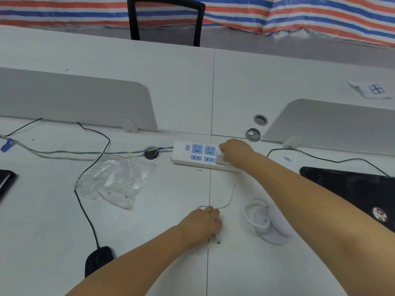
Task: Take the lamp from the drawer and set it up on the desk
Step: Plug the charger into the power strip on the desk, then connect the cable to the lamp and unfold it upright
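Two bare hands over a white desk. Lower centre: left hand, fingers curled down on a thin white cable. Lower right of centre: white lamp, lying folded on the desk beside the right forearm. Lower left: black mouse. Left of centre: crumpled clear plastic bag. Centre: right hand, closed on a white plug adapter at the white power strip. Top: black mesh chair.

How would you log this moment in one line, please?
right hand: adapter at strip | left hand: cable | lamp: lying on desk
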Demonstrator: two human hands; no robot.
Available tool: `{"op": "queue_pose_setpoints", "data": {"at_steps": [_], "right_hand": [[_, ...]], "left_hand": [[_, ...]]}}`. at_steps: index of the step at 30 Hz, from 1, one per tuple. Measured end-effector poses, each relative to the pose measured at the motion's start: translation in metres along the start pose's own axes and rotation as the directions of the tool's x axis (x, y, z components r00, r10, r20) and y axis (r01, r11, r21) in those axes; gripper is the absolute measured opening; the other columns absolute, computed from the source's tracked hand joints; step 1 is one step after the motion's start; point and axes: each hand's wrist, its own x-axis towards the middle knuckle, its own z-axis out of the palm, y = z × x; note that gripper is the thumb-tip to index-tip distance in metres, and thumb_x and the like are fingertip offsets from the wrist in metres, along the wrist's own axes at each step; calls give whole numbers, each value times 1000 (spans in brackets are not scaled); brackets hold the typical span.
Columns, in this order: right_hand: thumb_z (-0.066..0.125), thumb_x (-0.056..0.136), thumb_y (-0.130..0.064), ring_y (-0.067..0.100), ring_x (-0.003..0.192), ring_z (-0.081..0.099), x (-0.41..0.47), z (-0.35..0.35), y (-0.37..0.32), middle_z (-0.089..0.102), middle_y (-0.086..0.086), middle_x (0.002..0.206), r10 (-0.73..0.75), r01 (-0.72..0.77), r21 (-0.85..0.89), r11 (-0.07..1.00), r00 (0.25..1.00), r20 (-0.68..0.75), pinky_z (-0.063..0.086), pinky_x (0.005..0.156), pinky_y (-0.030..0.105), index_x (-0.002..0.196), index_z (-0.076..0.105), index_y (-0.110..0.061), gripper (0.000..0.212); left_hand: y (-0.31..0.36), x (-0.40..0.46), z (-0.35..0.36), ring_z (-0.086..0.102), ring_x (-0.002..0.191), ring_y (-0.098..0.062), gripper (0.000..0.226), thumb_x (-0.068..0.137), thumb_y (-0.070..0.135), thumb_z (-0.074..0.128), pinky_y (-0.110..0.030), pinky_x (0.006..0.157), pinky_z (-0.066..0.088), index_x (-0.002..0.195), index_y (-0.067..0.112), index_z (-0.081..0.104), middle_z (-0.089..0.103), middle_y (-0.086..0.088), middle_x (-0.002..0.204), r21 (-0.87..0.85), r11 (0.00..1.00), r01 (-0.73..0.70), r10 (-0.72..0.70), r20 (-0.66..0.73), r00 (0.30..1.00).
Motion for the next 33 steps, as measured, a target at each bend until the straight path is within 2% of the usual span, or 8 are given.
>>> {"op": "queue_pose_setpoints", "data": {"at_steps": [7,12,16,21,24,26,30,33], "right_hand": [[55,88,-6,30,99,59,-5,12,-2,58,13,110,27,-26,40,999,999,-31,36,68,30,111,55,-4,23],[53,89,-11,25,83,53,-14,-1,-4,55,6,101,97,-97,54,994,995,7,29,50,24,111,56,-9,21],[52,93,-36,34,127,42,-41,-3,2,34,11,148,128,-109,308,945,991,-42,43,94,45,150,18,-24,67],[50,96,-20,25,127,45,-120,14,17,50,7,138,372,-45,705,708,872,-319,37,101,32,140,41,-16,46],[48,94,-8,19,113,54,-169,39,18,59,5,124,480,-31,784,620,805,-348,36,95,22,128,55,-13,35],[44,91,4,19,112,55,-192,55,23,60,6,121,611,-50,874,483,734,-296,39,96,25,124,57,-10,38],[38,84,15,22,121,51,-233,99,36,55,10,129,827,-71,994,88,562,-33,37,96,27,130,49,-8,53],[52,85,9,24,133,41,-242,142,20,45,7,137,741,-153,987,46,668,69,32,104,28,141,35,-9,62]], "left_hand": [[-19,5,-5,42,112,-30,29,87,-5,46,-34,68,36,114,0,53,47,-16,121,-19,999,-29,29,28,999],[-16,12,-2,43,110,-31,32,88,-7,44,-34,64,37,117,4,48,46,-16,123,63,997,-40,38,44,998],[-7,16,-6,42,110,-32,45,87,-5,49,-39,72,38,128,10,40,42,-17,128,159,985,-72,59,86,995],[3,16,-2,42,116,-32,35,91,2,48,-39,90,36,124,10,48,45,-14,128,190,966,-176,166,69,984],[8,16,-1,47,107,-29,28,92,3,45,-34,84,37,120,7,48,50,-11,120,57,996,-66,63,49,997],[10,13,-5,47,79,-23,10,93,7,40,-28,66,34,101,10,44,54,-7,92,-229,970,83,-90,-18,996],[14,6,-17,36,56,-12,3,94,17,40,-26,55,30,93,15,42,42,4,64,-692,681,238,-338,-9,941],[25,4,-25,46,63,-7,25,98,29,40,-21,60,35,100,19,63,56,9,74,-804,532,266,-371,61,927]]}}
